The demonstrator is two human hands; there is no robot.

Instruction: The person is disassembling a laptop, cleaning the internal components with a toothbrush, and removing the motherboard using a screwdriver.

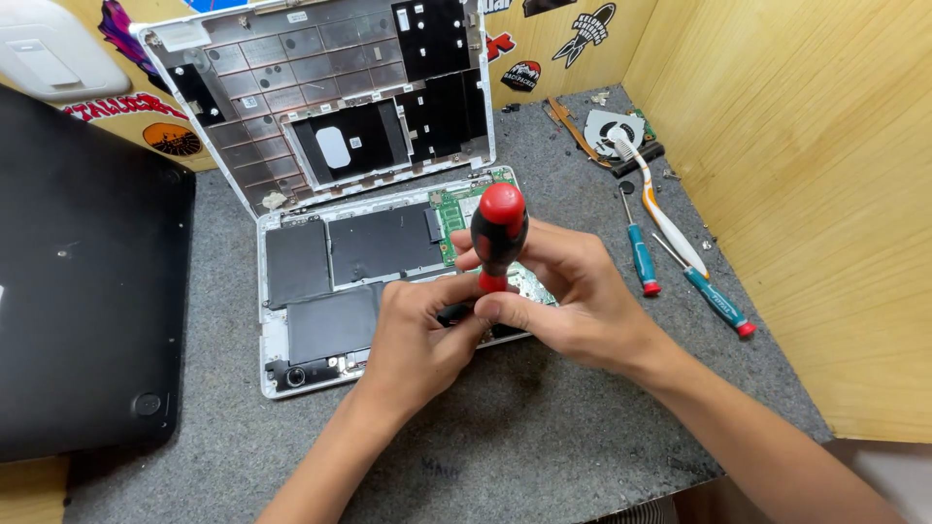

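Screwdriver [499,233] upright on laptop [320,281] board, right hand [573,301] grips handle, left hand [422,335] pinches shaft low. Cover already off and fan [612,131] already out beyond right hand; board seems not yet freed.

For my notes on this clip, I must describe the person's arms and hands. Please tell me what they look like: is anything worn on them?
Both arms are bare up to the frame edge: no sleeves show. The left hand and the right hand wear no gloves. I see no rings, watch, bracelet or wrist strap on either. The fingernails look short and plain. No markings or bandages are visible.
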